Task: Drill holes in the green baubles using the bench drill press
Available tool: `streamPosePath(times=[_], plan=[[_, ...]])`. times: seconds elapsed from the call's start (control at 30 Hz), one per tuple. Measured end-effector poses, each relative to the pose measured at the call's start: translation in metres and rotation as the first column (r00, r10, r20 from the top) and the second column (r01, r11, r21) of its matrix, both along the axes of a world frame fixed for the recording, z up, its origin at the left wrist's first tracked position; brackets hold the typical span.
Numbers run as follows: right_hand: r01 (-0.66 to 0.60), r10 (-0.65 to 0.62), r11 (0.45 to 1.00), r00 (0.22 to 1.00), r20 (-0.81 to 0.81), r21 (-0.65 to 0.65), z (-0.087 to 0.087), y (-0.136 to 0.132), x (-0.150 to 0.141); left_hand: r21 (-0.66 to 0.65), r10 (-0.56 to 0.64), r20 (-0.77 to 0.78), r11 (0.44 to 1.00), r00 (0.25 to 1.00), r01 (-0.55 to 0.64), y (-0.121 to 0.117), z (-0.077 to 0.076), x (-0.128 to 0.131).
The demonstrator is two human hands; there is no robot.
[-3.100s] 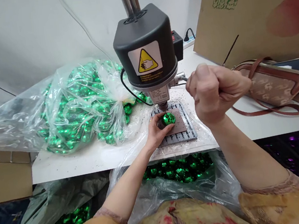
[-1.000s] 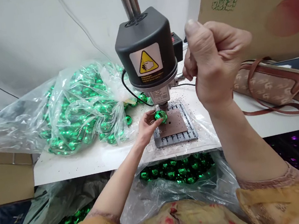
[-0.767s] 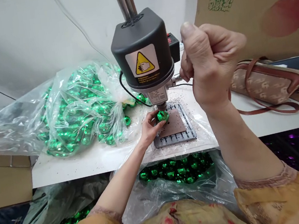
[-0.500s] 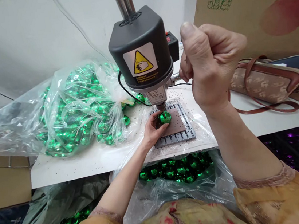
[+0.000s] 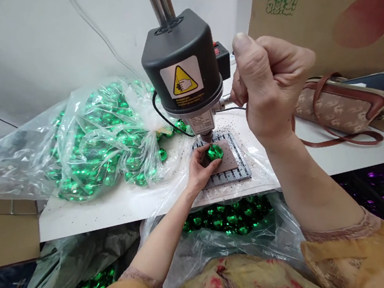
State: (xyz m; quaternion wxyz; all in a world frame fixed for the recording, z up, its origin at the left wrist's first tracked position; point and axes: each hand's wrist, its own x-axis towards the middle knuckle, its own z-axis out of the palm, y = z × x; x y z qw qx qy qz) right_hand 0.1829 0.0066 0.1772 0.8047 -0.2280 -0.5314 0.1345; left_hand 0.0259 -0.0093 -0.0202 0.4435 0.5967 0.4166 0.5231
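Between the thumb and fingers of my left hand [image 5: 200, 169] is a shiny green faceted ball [image 5: 214, 152]. It sits just below the chuck of a black bench drill press [image 5: 181, 65], over a brown pad [image 5: 227, 158] on the slotted metal base [image 5: 244, 171]. Whether the bit touches the ball is too small to tell. My right hand [image 5: 268, 77], raised at the drill's right side, is closed around its feed lever [image 5: 224, 103]; the grip end is hidden inside the fist.
Left on the white table [image 5: 92, 218] lies a clear plastic bag [image 5: 89, 143] full of green balls. More green balls [image 5: 230, 217] lie in plastic below the table edge. A patterned handbag [image 5: 338, 101] and a cardboard box [image 5: 317, 19] stand at right. Dark specks litter the base.
My left hand and the green ball have shifted slightly right and toward me under the chuck. My right hand stays on the lever, almost unmoved.
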Motion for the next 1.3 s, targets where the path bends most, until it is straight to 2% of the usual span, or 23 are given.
streamPosePath(times=[0.23, 0.47, 0.67, 0.93, 1.1, 1.3], plan=[[0.039, -0.039, 0.999, 0.999, -0.005, -0.009, -0.017, -0.011, -0.001, -0.007, -0.035, 0.001, 0.999, 0.999, 0.035, 0.000, 0.000, -0.003], [0.048, -0.039, 0.989, 0.997, -0.070, 0.143, -0.033, -0.007, -0.005, 0.005, -0.037, -0.006, 0.999, 0.999, 0.037, 0.000, -0.002, -0.003], [0.095, -0.089, 0.987, 0.995, -0.052, 0.128, -0.038, -0.008, -0.006, 0.006, -0.029, -0.014, 1.000, 0.999, 0.029, -0.001, -0.002, -0.003], [0.095, -0.084, 0.952, 0.995, -0.050, 0.292, -0.052, 0.002, -0.004, 0.005, -0.034, -0.021, 0.999, 0.999, 0.034, -0.001, -0.002, -0.003], [0.120, -0.112, 0.948, 0.993, -0.044, 0.296, -0.059, 0.004, -0.002, 0.003, -0.031, -0.023, 1.000, 0.999, 0.031, 0.000, -0.002, -0.003], [0.086, -0.094, 0.919, 0.996, 0.001, 0.386, -0.065, 0.006, 0.002, 0.009, -0.032, -0.016, 0.999, 0.999, 0.032, -0.001, -0.002, -0.003]])
